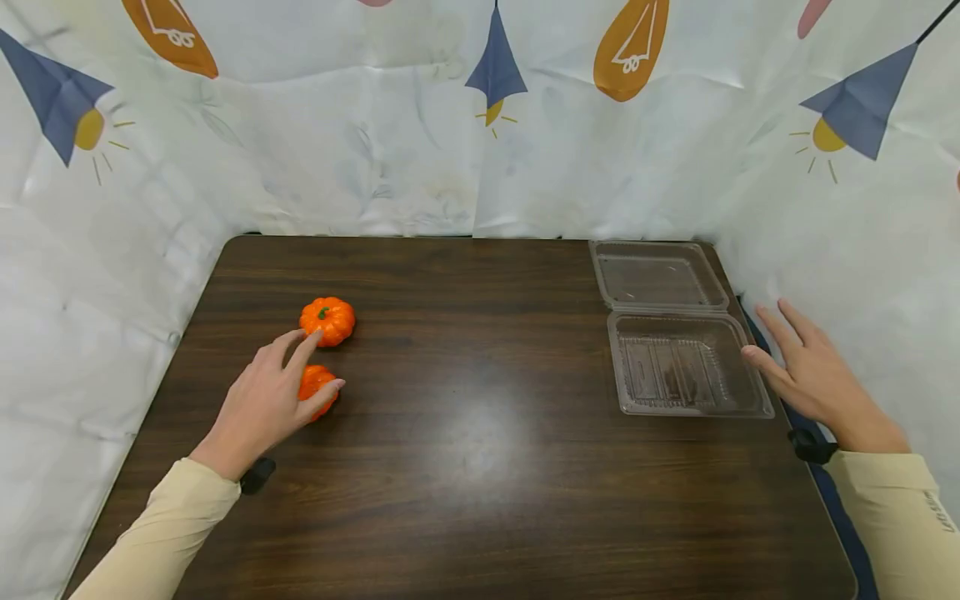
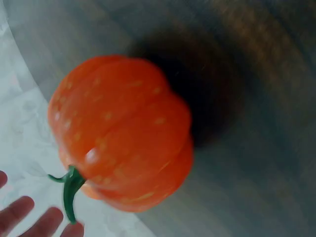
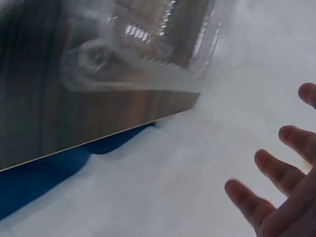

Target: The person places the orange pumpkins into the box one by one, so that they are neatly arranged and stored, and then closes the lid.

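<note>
Two small orange pumpkins with green stems are on the left part of the table. In the head view my left hand [image 1: 258, 404] is over the nearer pumpkin [image 1: 315, 381] and partly hides it, thumb and fingers spread apart. Just beyond the fingertips sits the farther pumpkin [image 1: 330, 323]. One pumpkin [image 2: 123, 133] fills much of the left wrist view, fingertips close to its stem. My right hand [image 1: 821, 379], fingers spread and holding nothing, is beside the right edge of a clear plastic clamshell container [image 1: 617, 367]; whether it touches the rim, I cannot tell.
The container's hinged lid [image 1: 660, 275] lies folded back toward the far edge of the dark wood table [image 1: 465, 500]. White patterned cloth [image 1: 360, 167] surrounds the back and sides. Blue material [image 3: 44, 173] shows below the table's right edge.
</note>
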### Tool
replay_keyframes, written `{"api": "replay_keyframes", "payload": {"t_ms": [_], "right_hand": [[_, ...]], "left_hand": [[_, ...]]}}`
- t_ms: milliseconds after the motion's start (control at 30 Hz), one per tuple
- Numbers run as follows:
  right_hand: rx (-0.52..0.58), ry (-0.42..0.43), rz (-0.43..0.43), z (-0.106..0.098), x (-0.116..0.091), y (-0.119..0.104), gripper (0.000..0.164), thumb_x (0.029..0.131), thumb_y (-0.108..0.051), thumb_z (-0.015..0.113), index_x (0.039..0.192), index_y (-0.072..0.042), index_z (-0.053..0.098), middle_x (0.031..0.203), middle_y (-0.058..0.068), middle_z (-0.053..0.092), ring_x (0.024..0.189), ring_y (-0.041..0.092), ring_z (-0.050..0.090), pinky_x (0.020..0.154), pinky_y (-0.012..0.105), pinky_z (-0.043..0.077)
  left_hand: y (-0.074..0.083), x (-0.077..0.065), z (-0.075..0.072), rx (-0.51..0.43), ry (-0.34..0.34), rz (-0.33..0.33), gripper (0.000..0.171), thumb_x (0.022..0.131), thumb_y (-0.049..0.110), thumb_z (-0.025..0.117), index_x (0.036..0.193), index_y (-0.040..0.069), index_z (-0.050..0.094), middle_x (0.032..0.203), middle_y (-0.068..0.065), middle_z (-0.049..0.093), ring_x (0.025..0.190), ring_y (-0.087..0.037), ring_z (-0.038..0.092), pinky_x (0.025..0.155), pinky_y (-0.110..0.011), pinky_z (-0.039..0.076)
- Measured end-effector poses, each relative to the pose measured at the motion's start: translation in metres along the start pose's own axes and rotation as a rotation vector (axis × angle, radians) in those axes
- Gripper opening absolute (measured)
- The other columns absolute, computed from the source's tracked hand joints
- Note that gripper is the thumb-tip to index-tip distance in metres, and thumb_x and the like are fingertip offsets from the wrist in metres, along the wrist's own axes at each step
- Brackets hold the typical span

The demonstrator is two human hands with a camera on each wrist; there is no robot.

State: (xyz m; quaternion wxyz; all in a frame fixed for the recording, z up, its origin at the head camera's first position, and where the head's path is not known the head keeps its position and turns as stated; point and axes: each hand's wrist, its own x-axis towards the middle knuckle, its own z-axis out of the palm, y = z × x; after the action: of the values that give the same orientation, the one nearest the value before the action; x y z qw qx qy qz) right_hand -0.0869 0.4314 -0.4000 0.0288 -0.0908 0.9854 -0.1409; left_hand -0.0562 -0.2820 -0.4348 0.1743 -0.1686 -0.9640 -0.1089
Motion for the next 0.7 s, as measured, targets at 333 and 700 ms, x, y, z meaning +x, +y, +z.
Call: {"api": "replay_keyframes", "payload": {"t_ms": [333, 700], "right_hand": [[0.114, -0.034, 0.101, 0.011, -0.004, 0.019, 0.069, 0.112, -0.036, 0.039, 0.167, -0.011, 0.008, 0.162, 0.042, 0.017, 0.127, 0.068, 0.041, 0.091, 0.079, 0.035], [0.241, -0.131, 0.2, 0.029, -0.007, 0.038, 0.075, 0.111, -0.044, 0.041, 0.166, -0.004, 0.009, 0.153, 0.041, 0.04, 0.109, 0.038, 0.073, 0.081, 0.056, 0.058]], "left_hand": [[0.005, -0.016, 0.007, -0.08, -0.012, -0.074, 0.071, 0.078, 0.032, 0.088, 0.136, 0.003, 0.058, 0.127, -0.025, 0.06, 0.105, -0.046, 0.058, 0.071, -0.062, 0.057], [0.001, -0.034, 0.008, -0.225, -0.097, -0.315, 0.068, 0.085, 0.034, 0.084, 0.138, 0.002, 0.055, 0.135, -0.027, 0.052, 0.117, -0.048, 0.052, 0.091, -0.067, 0.047]]}}
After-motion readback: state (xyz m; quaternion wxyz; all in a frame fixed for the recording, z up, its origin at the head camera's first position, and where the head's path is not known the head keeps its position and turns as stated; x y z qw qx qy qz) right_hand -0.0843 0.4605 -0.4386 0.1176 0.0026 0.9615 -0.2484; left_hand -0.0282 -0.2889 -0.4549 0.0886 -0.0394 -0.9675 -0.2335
